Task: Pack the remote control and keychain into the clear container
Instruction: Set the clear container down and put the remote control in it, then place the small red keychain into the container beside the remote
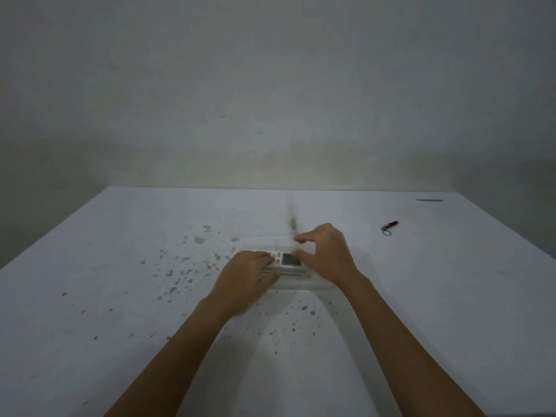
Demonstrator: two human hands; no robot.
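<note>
Now remote control (285,260) between both hands, left hand (246,273) gripping it.

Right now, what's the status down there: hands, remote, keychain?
Both hands on remote control, left hand, right hand, at clear container. Keychain unpacked, on table far right. Nothing in the way.

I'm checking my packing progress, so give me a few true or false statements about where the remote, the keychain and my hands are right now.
1. Both hands, left hand and right hand, are at the remote control. True.
2. The keychain is already in the clear container. False: it lies on the table, off to the right.
3. The remote control's screen faces up. True.
4. The right hand holds the keychain. False: it is at the remote control.
</note>
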